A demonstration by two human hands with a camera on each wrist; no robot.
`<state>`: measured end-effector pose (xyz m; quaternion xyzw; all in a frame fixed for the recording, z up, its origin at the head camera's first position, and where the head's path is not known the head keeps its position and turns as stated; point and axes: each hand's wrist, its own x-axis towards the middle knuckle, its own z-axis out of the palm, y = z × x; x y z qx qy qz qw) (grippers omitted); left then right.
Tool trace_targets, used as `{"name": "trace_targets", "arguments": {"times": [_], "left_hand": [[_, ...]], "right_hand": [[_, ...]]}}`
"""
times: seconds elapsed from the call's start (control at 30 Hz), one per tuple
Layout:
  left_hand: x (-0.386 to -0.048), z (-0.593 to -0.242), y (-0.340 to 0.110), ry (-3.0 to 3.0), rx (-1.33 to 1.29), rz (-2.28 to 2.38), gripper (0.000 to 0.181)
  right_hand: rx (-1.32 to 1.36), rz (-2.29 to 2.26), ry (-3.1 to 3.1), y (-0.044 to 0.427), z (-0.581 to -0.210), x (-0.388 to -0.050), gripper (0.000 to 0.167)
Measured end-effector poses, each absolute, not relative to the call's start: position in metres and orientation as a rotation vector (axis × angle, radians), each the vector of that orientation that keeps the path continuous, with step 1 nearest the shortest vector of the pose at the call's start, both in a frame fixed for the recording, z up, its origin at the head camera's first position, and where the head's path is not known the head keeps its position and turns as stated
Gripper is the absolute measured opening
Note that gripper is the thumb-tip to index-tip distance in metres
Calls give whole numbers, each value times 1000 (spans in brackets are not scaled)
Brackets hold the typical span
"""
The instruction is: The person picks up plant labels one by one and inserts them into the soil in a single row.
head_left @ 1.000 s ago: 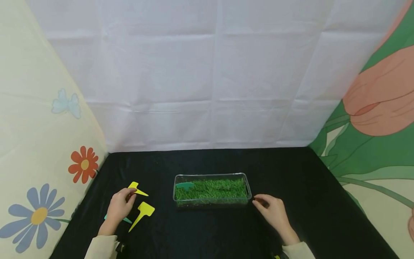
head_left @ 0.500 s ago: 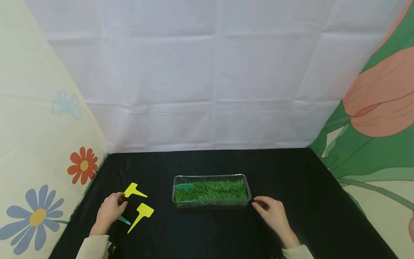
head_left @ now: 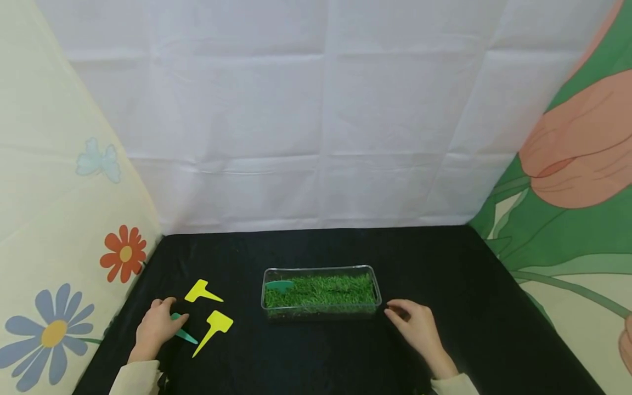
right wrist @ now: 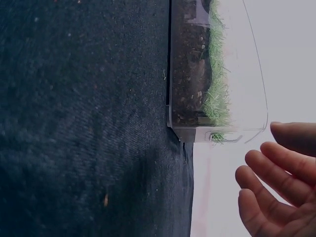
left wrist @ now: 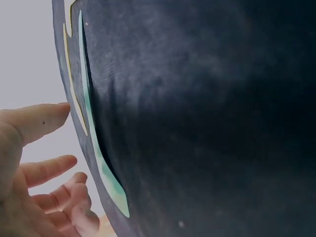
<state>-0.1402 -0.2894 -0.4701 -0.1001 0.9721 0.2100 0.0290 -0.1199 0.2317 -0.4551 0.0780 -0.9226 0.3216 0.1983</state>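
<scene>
As the left hand (head_left: 157,326), grip parted, quits a yellow plant label (head_left: 199,291), seemingly for the teal label (head_left: 186,336), the right hand (head_left: 413,325) idles empty beside the grass planter (head_left: 321,312).

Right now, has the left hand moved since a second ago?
Yes. In the head view, against the clear box, the left hand has shifted left and toward the person, off the far yellow tag.
</scene>
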Motion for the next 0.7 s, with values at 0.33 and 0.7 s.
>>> {"name": "trace_targets", "arguments": {"times": [0.33,0.7], "left_hand": [[-138,-467,-293,2909,-368,608,72],[-136,-466,-293,2916,-383,601,54]], "right_hand": [[240,889,-2560,232,-457,-120,13],[258,886,-2540,233,-457,-119,13]]}}
